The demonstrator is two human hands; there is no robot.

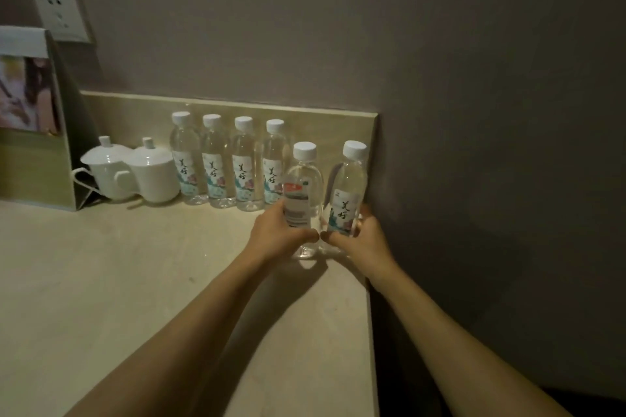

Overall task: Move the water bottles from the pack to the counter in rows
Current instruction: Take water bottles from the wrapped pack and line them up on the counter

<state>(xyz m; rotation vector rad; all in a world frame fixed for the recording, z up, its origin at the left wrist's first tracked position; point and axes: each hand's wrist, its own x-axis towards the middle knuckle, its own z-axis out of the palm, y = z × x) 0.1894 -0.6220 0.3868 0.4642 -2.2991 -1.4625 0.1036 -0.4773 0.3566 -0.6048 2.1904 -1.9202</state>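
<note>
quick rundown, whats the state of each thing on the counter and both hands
back row of four bottles: upright, capped, along the backsplash
left-held bottle: upright, capped, back of label facing camera
right-held bottle: capped, tilted slightly, front label facing camera
left hand: fingers curled round its bottle
right hand: fingers curled round its bottle
two white cups: upright, lids on
wall socket: nothing plugged in
display stand: standing upright

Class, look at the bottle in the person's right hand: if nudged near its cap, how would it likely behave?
The bottle looks tall and narrow, so it would probably tip rather than slide. It appears full of water, so likely heavy for its size. Being round, it would probably roll if it fell, near the counter edge.
</note>
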